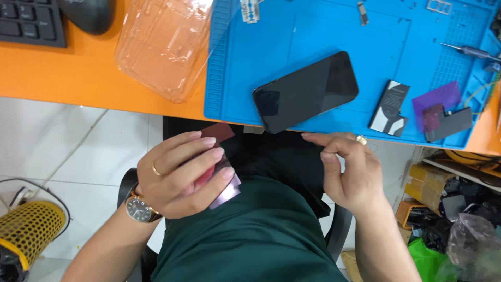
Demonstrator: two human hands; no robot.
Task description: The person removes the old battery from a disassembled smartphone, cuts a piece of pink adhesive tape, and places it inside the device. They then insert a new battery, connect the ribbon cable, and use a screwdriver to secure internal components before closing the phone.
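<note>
My left hand [180, 175] is over my lap, holding a thin tinted film sheet [222, 156] that looks reddish at the top and purple at the bottom. My right hand [349, 169] hovers just below the desk edge with thumb and forefinger pinched together; whether anything is between them I cannot tell. A black smartphone [305, 91] lies face up on the blue work mat [313, 31], close above both hands.
On the mat lie a small black-and-white battery [390, 108], a purple film piece over a dark part [442, 109], a screwdriver [469, 51] and small metal parts. A clear plastic tray [164, 44], keyboard [31, 21] and mouse [88, 13] sit on the orange desk. A yellow mesh bin [28, 230] stands on the floor.
</note>
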